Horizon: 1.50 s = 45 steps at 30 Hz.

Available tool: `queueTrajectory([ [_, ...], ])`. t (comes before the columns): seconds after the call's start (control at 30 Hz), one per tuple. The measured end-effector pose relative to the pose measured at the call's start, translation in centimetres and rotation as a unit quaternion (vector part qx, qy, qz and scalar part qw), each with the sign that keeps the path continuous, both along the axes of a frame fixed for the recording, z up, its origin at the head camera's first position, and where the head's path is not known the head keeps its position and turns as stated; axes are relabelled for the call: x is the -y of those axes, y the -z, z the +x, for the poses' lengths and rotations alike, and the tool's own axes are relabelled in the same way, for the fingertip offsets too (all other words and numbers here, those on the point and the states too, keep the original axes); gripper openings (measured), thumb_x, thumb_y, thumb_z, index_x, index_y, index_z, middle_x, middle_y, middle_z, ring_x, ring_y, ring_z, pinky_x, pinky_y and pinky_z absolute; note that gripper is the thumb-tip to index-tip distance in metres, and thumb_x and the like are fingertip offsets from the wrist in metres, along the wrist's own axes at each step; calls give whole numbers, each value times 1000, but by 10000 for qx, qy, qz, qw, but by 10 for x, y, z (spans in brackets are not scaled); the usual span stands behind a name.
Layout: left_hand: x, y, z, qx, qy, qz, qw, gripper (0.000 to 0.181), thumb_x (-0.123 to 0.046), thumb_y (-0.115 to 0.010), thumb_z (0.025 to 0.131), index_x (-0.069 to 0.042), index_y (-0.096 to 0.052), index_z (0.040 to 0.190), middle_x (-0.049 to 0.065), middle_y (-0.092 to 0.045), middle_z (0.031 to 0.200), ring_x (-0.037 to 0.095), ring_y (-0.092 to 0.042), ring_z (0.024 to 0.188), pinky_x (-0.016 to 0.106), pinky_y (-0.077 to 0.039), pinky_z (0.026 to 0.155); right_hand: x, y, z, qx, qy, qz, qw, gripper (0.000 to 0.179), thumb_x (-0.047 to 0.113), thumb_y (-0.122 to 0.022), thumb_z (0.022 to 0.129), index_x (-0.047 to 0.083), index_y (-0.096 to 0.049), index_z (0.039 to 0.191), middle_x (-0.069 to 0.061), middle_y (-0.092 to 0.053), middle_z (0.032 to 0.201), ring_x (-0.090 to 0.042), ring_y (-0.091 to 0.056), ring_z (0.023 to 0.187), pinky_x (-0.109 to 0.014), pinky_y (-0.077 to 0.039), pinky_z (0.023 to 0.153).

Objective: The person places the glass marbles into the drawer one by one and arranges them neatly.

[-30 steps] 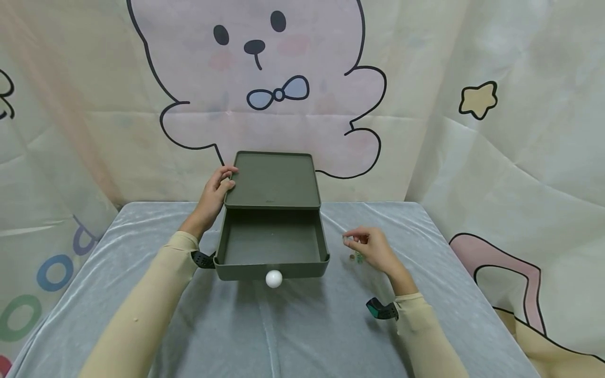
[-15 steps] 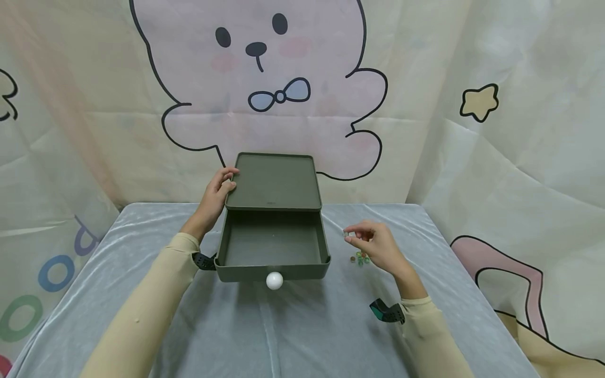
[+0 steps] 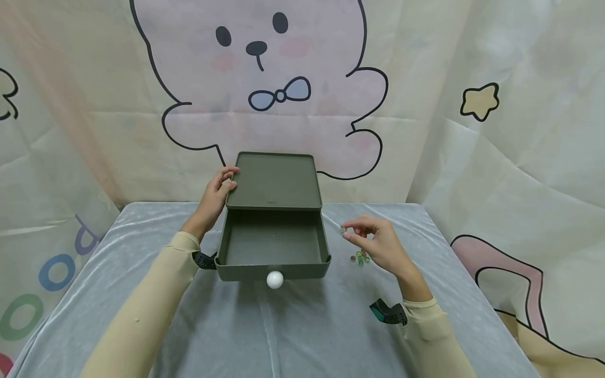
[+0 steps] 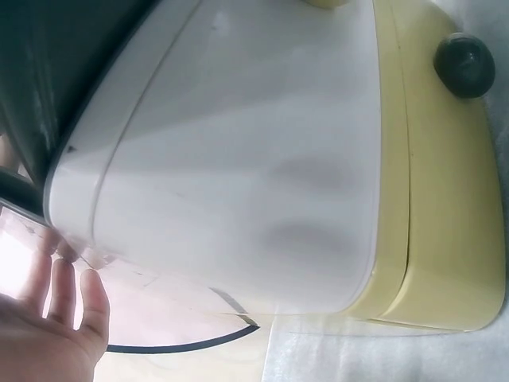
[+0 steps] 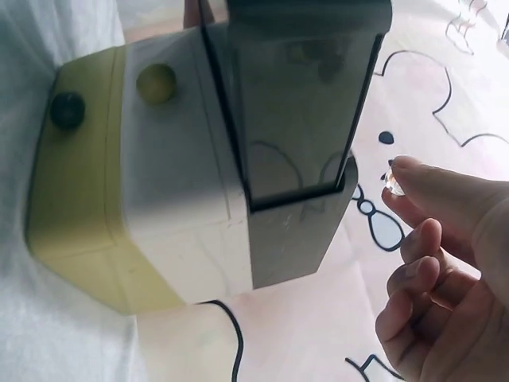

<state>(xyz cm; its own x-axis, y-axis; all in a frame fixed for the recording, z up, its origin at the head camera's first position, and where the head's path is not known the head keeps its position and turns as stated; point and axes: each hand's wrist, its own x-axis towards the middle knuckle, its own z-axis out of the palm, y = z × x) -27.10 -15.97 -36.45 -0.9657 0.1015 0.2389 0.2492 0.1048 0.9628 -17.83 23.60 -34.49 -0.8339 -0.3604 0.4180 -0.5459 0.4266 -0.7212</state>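
Note:
My right hand (image 3: 375, 244) pinches a small clear glass marble (image 5: 394, 181) between thumb and index finger, raised to the right of the drawer unit. Its other fingers curl loosely, and in the head view the marble shows at the fingertips. The unit's dark green top drawer (image 3: 273, 272), with a white knob (image 3: 274, 280), is pulled out, and its visible floor is bare. My left hand (image 3: 211, 202) rests against the left side of the dark green top (image 3: 276, 181), its straight fingers at the edge. Several green and brown marbles (image 3: 361, 258) lie on the cloth below my right hand.
Beneath the top drawer, the wrist views show a closed white drawer (image 4: 238, 159) with a yellow knob (image 5: 157, 83), and a closed yellow drawer (image 4: 445, 199) with a dark knob (image 4: 464, 65). A grey-blue cloth (image 3: 227, 336) covers the table. A printed curtain (image 3: 416, 147) hangs behind.
My right hand has lifted slightly with the clear marble, uncovering the other marbles on the cloth. My left hand and the drawer unit stay in place.

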Motion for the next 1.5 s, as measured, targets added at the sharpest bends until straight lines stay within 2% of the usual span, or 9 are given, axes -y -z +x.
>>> queueTrajectory([
  [0.17, 0, -1, 0, 5, 2, 16, 10000, 44, -18, -40, 106, -10, -37, 149, 14, -29, 161, 31, -34, 142, 50, -32, 111, 6, -8, 4, -148, -142, -82, 9998, 17, 0, -73, 89, 4, -77, 105, -2, -52, 76, -9, -47, 69, -24, -42, 64],
  [0.4, 0, -1, -1, 17, -4, 15, 10000, 44, -18, -40, 105, -10, -38, 148, 13, -30, 160, 29, -35, 140, 43, -34, 107, 17, -16, 8, -283, -364, -176, 9988, 17, -2, -73, 87, 2, -77, 103, -3, -55, 77, -8, -49, 71, -21, -44, 66],
  [0.77, 2, 0, 1, 26, 5, 39, 10000, 43, -17, -39, 106, -10, -38, 148, 13, -29, 160, 28, -35, 140, 41, -34, 106, 39, -20, 12, -57, -571, -39, 9983, 14, 2, -72, 91, 0, -77, 103, -3, -57, 78, -9, -50, 70, -22, -45, 62],
  [1.07, 1, 0, -1, 18, -11, 33, 10000, 44, -18, -40, 106, -11, -38, 150, 14, -31, 160, 32, -38, 138, 49, -34, 109, 50, -16, 9, 68, -536, 318, 9980, 12, 8, -75, 90, 7, -78, 101, -1, -55, 78, -13, -49, 72, -23, -42, 67],
  [1.33, 0, 0, -2, 38, -52, 43, 10000, 44, -18, -40, 105, -10, -38, 149, 15, -33, 158, 30, -39, 135, 42, -35, 106, 53, -16, 10, 91, -555, 483, 9973, 12, 10, -75, 90, 8, -78, 101, 1, -54, 80, -12, -43, 71, -24, -37, 66],
  [1.5, 0, -1, -2, 27, -32, 12, 10000, 44, -18, -39, 105, -10, -38, 149, 15, -33, 158, 30, -39, 136, 43, -35, 107, 53, -18, 11, 154, -494, 606, 9968, 13, 13, -75, 90, 9, -78, 102, 1, -53, 80, -12, -42, 71, -24, -35, 64],
])
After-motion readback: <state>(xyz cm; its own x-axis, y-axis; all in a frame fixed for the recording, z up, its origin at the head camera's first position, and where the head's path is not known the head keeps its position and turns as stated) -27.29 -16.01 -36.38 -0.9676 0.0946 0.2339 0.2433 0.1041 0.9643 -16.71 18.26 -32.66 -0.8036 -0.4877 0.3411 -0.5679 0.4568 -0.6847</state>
